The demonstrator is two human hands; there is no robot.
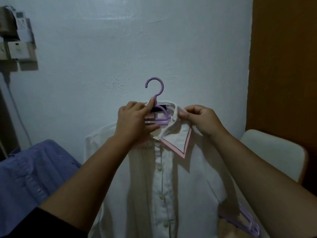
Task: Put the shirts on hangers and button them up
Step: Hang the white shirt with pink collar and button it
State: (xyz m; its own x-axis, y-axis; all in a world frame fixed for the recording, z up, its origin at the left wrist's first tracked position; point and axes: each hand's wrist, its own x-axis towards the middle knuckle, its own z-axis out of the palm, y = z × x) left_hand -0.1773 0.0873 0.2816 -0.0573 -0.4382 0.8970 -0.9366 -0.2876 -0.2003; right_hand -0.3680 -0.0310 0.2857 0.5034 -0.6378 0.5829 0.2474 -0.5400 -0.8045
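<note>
The white shirt (188,177) lies spread flat, front up, with a purple hanger (158,107) inside its neck and the hook sticking out above the collar (178,134). The left hand (133,124) grips the hanger at the neck, forefinger laid along the stem, while the right hand (200,120) pinches the pink-edged collar between thumb and fingers. A blue shirt (34,172) lies to the left and more purple hangers (245,220) lie lower right
</note>
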